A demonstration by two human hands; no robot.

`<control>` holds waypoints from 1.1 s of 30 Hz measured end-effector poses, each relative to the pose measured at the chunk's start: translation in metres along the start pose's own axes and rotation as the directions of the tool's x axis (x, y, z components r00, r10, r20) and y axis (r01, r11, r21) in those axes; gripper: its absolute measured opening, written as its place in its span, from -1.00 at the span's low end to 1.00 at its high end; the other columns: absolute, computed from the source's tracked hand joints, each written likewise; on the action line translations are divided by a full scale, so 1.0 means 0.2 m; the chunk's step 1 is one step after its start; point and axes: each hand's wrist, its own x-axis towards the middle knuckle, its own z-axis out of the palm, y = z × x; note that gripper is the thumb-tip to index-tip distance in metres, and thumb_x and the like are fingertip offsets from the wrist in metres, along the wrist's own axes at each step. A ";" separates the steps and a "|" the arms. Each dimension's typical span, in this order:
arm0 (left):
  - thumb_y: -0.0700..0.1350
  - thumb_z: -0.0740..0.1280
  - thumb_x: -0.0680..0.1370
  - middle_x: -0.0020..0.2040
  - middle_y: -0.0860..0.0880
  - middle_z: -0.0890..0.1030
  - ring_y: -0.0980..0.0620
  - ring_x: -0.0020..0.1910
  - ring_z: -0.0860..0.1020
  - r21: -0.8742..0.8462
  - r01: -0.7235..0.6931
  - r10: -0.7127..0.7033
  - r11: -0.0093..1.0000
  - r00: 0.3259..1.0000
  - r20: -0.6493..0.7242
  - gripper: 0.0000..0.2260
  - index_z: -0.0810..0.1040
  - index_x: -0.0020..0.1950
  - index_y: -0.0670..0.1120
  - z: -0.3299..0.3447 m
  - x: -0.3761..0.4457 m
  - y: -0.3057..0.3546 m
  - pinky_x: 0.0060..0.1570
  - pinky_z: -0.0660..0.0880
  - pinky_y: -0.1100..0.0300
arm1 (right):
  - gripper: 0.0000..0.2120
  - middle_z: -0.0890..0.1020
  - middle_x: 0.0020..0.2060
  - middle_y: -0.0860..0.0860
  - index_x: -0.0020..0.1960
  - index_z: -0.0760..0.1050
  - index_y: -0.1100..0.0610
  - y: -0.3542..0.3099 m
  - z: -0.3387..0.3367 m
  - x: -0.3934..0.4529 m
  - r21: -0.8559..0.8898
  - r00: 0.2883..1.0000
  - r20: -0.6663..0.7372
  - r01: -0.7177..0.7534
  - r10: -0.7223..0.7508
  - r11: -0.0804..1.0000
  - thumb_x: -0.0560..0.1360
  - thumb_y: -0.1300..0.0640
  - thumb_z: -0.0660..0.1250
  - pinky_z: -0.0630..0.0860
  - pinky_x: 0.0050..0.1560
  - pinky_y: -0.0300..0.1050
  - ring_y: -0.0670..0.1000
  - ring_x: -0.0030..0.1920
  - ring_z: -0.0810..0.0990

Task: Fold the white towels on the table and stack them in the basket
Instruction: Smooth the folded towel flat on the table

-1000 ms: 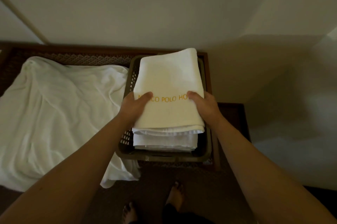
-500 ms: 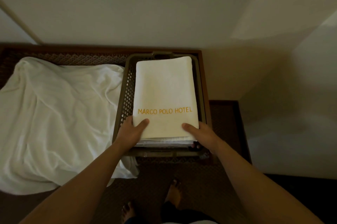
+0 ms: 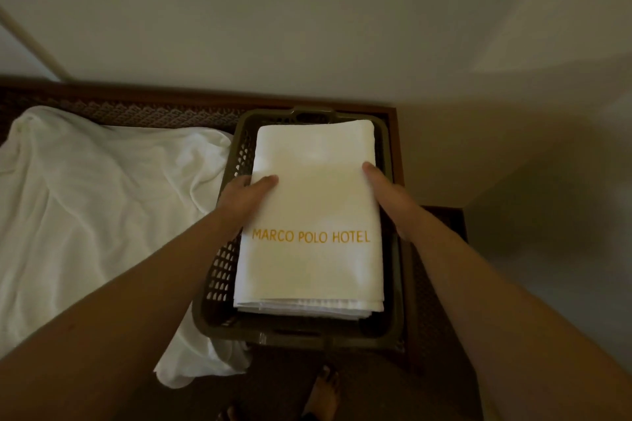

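A folded white towel [image 3: 313, 270] with orange "MARCO POLO HOTEL" lettering lies flat on top of a stack of folded towels inside the dark plastic basket [image 3: 294, 335]. My left hand [image 3: 244, 200] holds the towel's left edge, thumb on top, fingers hidden down the side. On the right edge my right hand [image 3: 388, 203] grips the same way. A large unfolded white towel [image 3: 95, 215] lies crumpled on the table to the left of the basket.
The dark wooden table [image 3: 432, 283] with a woven top stands against a pale wall [image 3: 307, 27]. The basket sits at its right end. Bare feet [image 3: 325, 390] show on the floor below the table's front edge.
The towel came down flat into the basket. Both hands slid from its near edge farther along its left and right sides.
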 end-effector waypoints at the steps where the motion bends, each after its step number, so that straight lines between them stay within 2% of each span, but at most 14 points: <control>1: 0.29 0.44 0.45 0.01 -0.02 0.72 -0.06 -0.05 0.71 -0.019 0.017 -0.017 1.000 1.000 0.012 -0.53 0.65 0.17 -0.02 0.01 0.05 0.02 0.02 0.65 -0.01 | -0.45 0.70 0.12 -0.02 0.25 0.60 -0.01 -0.05 0.01 0.05 0.033 1.000 0.002 0.015 -0.015 0.999 0.52 -0.41 0.26 0.52 -0.16 -0.11 0.00 0.08 0.68; 4: 0.29 0.50 0.40 -0.01 -0.03 0.74 -0.08 -0.07 0.73 -0.084 0.049 -0.043 0.995 0.997 0.068 -0.50 0.65 0.17 -0.03 0.04 0.15 0.08 0.01 0.67 -0.07 | -0.53 0.71 0.05 0.02 0.16 0.59 0.01 -0.17 0.02 0.18 0.116 0.999 -0.027 0.042 -0.039 0.992 0.50 -0.35 0.37 0.60 -0.09 -0.05 0.03 0.02 0.70; 6: 0.21 0.54 0.42 0.04 -0.05 0.73 -0.08 -0.06 0.73 -0.080 0.030 -0.024 0.996 0.997 0.075 -0.50 0.60 0.23 -0.04 0.05 0.19 0.10 -0.01 0.68 -0.08 | -0.43 0.72 0.05 0.06 0.21 0.56 0.07 -0.21 0.01 0.25 0.164 0.997 -0.061 0.046 -0.037 0.985 0.40 -0.29 0.52 0.67 -0.03 0.03 0.08 -0.03 0.74; 7: 0.16 0.55 0.42 0.08 -0.05 0.72 -0.08 -0.03 0.72 -0.074 0.014 -0.008 0.997 0.998 0.070 -0.49 0.56 0.27 -0.04 0.05 0.20 0.12 -0.01 0.67 -0.08 | -0.39 0.73 0.06 0.08 0.27 0.56 0.11 -0.22 0.01 0.28 0.185 0.999 -0.038 0.024 -0.017 0.982 0.37 -0.22 0.57 0.69 -0.03 0.07 0.11 -0.04 0.75; 11: -0.03 0.53 0.48 0.10 0.02 0.59 0.01 0.00 0.62 -0.024 -0.064 0.064 0.998 0.998 -0.016 -0.49 0.38 0.33 -0.01 0.07 0.19 0.15 -0.19 0.58 0.14 | -0.58 0.74 0.04 0.14 0.28 0.56 0.17 -0.24 -0.01 0.27 0.329 0.993 0.118 -0.042 0.003 0.943 0.48 0.07 0.51 0.68 -0.12 0.11 0.17 -0.02 0.75; 13: -0.05 0.53 0.48 0.12 0.02 0.58 0.01 0.01 0.62 -0.031 -0.081 0.081 0.996 0.997 -0.015 -0.46 0.36 0.37 -0.01 0.06 0.18 0.15 -0.23 0.55 0.17 | -0.58 0.72 0.05 0.14 0.27 0.57 0.15 -0.24 -0.03 0.26 0.433 0.993 0.120 -0.038 -0.016 0.900 0.48 0.00 0.51 0.67 -0.09 0.11 0.17 -0.04 0.74; 15: -0.03 0.54 0.48 0.13 0.02 0.59 0.00 0.03 0.62 -0.009 -0.099 0.099 0.995 0.995 -0.009 -0.45 0.36 0.38 0.00 0.06 0.18 0.14 -0.21 0.55 0.17 | -0.57 0.66 -0.13 0.08 0.16 0.62 0.12 -0.25 -0.05 0.28 0.507 0.993 0.114 -0.061 0.003 0.860 0.48 -0.18 0.48 0.62 -0.09 0.06 0.11 -0.17 0.67; 18: -0.04 0.54 0.48 0.16 0.00 0.59 -0.02 0.06 0.62 -0.002 -0.110 0.110 0.994 0.994 0.005 -0.48 0.36 0.35 0.03 0.06 0.19 0.13 -0.15 0.57 0.13 | -0.43 0.53 -0.11 0.05 0.10 0.60 0.06 -0.30 -0.06 0.31 0.486 0.982 0.170 -0.152 0.078 0.860 0.41 -0.42 0.41 0.55 0.12 0.17 0.12 0.00 0.51; 20: -0.05 0.53 0.49 0.17 0.00 0.58 -0.03 0.07 0.61 0.012 -0.116 0.116 0.993 0.993 0.021 -0.46 0.36 0.37 0.01 0.07 0.19 0.13 -0.11 0.59 0.09 | -0.39 0.56 -0.04 0.01 0.13 0.61 0.01 -0.33 -0.05 0.33 0.457 0.978 0.167 -0.192 0.128 0.868 0.37 -0.46 0.41 0.60 0.10 0.21 0.09 0.04 0.53; 23: -0.04 0.53 0.48 0.20 -0.01 0.58 -0.05 0.10 0.62 0.011 -0.114 0.113 0.993 0.993 0.041 -0.40 0.34 0.43 0.00 0.06 0.21 0.14 -0.03 0.61 0.03 | -0.30 0.67 0.06 0.04 0.29 0.61 0.01 -0.36 -0.03 0.35 0.398 0.972 0.152 -0.224 0.177 0.889 0.31 -0.40 0.50 0.62 -0.07 0.18 0.13 -0.02 0.66; 24: -0.04 0.53 0.48 0.20 -0.01 0.58 -0.05 0.10 0.62 0.023 -0.114 0.113 0.993 0.992 0.048 -0.40 0.34 0.44 0.00 0.06 0.21 0.14 -0.02 0.62 0.02 | -0.32 0.70 0.06 0.05 0.27 0.62 0.03 -0.37 -0.03 0.34 0.371 0.970 0.167 -0.227 0.176 0.900 0.32 -0.38 0.50 0.62 -0.07 0.17 0.15 -0.04 0.69; 28: -0.03 0.54 0.47 0.19 0.01 0.60 -0.05 0.10 0.63 0.054 -0.121 0.118 0.991 0.991 0.054 -0.42 0.36 0.41 0.02 0.05 0.23 0.13 0.06 0.62 -0.05 | -0.52 0.75 -0.04 0.04 0.06 0.69 0.04 -0.42 -0.03 0.32 0.328 0.978 0.150 -0.185 0.142 0.926 0.39 -0.34 0.44 0.63 -0.01 0.17 0.14 -0.09 0.72; 31: 0.02 0.56 0.43 0.19 0.01 0.62 -0.04 0.11 0.64 0.055 -0.124 0.121 0.991 0.990 0.067 -0.39 0.39 0.41 0.03 0.04 0.24 0.11 0.15 0.61 -0.13 | -0.55 0.72 0.09 0.06 0.20 0.65 0.02 -0.41 -0.01 0.35 0.450 1.000 -0.018 -0.007 0.017 0.893 0.47 -0.26 0.42 0.59 0.04 0.03 0.10 -0.02 0.68; 33: 0.09 0.56 0.43 0.23 0.02 0.61 -0.02 0.13 0.63 0.105 -0.144 0.138 0.984 0.988 0.065 -0.33 0.37 0.46 0.04 0.04 0.24 0.10 0.18 0.60 -0.13 | -0.58 0.71 0.12 0.10 0.25 0.60 0.04 -0.37 0.01 0.35 0.434 0.993 -0.095 0.106 -0.072 0.895 0.51 -0.18 0.43 0.63 0.02 0.05 0.11 0.01 0.70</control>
